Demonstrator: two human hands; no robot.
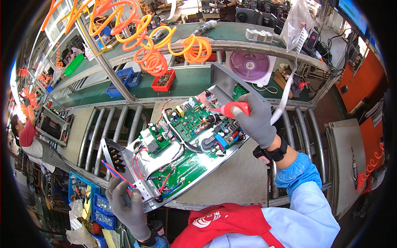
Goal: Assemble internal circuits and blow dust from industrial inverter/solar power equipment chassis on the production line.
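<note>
Gripping a red-handled driver with gloved right hand, right of frame centre; fingers fully closed round the handle, dark tip lowered onto the boards. White cord running from the hand up toward upper right. Black wrist strap over a blue cuff.

Left hand, grey glove, lower left of frame; fingers curled over the near corner of the chassis, thumb on the edge by the white terminal block. Closed on that corner, gripping.

Chassis: open metal tray, lying tilted across frame centre, lower left to upper right, resting on a flat board over grey rollers. Green circuit boards inside, several, with red, blue and black wires. Black connector panel at left end.

Orange coiled hoses hanging at upper centre. Red bin and blue bins on the green conveyor behind, upper left of centre. Pink fan at upper right of centre. Blue parts trays at lower left, beside left hand. Another person in red at far left edge. Red apron at bottom centre.
</note>
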